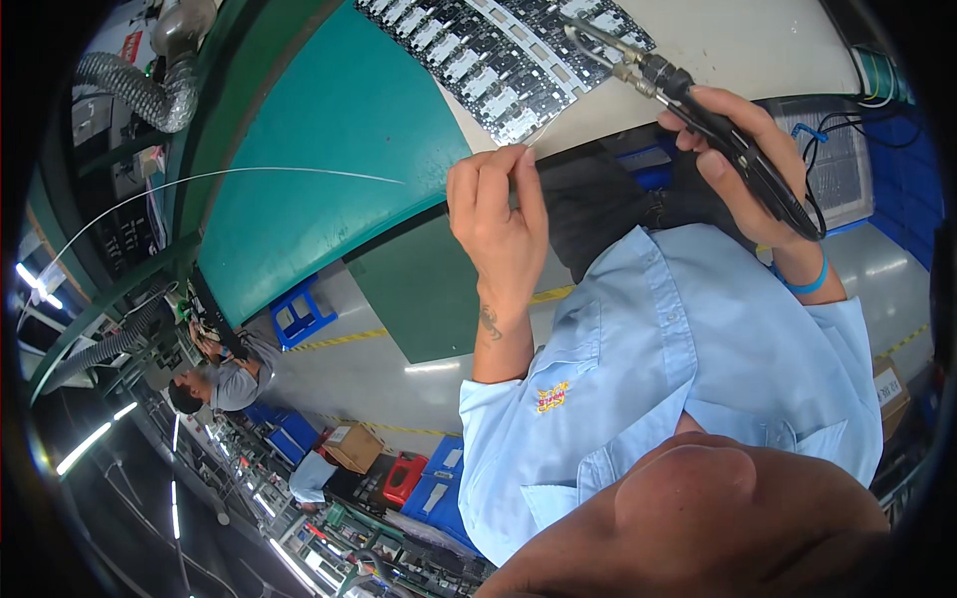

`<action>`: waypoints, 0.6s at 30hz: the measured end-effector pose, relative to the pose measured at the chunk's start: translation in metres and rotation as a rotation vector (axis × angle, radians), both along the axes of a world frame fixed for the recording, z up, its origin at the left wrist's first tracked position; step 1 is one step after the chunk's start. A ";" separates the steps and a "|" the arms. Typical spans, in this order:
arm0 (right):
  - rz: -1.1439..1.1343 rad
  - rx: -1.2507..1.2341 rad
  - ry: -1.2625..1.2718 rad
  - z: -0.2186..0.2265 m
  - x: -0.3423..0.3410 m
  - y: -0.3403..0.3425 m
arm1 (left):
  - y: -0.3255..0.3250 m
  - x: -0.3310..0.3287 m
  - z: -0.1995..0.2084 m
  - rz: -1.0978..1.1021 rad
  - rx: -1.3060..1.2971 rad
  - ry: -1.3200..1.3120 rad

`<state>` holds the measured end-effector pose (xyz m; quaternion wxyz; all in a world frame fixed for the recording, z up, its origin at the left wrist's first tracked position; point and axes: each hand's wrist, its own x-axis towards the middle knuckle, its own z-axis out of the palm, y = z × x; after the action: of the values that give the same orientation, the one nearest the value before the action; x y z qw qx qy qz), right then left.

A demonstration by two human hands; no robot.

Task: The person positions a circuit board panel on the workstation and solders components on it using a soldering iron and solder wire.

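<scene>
Left hand point(503, 214) pinches a thin solder wire point(249, 177) that trails off across the green mat point(329, 149), while the right hand point(743, 159) is wrapped around a soldering iron point(688, 85), tip down on the circuit panel point(508, 50) at the tabletop point(738, 40) far edge. Judging by this, soldering is under way; how many joints are finished I cannot tell.
</scene>
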<state>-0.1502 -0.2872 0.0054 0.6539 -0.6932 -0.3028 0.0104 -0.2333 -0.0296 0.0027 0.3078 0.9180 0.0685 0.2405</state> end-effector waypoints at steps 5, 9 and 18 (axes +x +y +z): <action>0.019 -0.093 -0.033 0.007 -0.007 -0.004 | -0.015 0.005 -0.008 -0.007 0.061 -0.024; 0.004 -0.125 -0.045 0.002 -0.004 -0.002 | -0.024 0.011 -0.013 -0.035 0.199 -0.104; 0.022 -0.100 -0.029 -0.004 -0.004 -0.002 | -0.024 0.009 -0.020 -0.042 0.219 -0.046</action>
<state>-0.1539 -0.2895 0.0017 0.6138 -0.7218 -0.3190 0.0228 -0.2247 -0.0540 -0.0170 0.2120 0.9416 0.0154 0.2612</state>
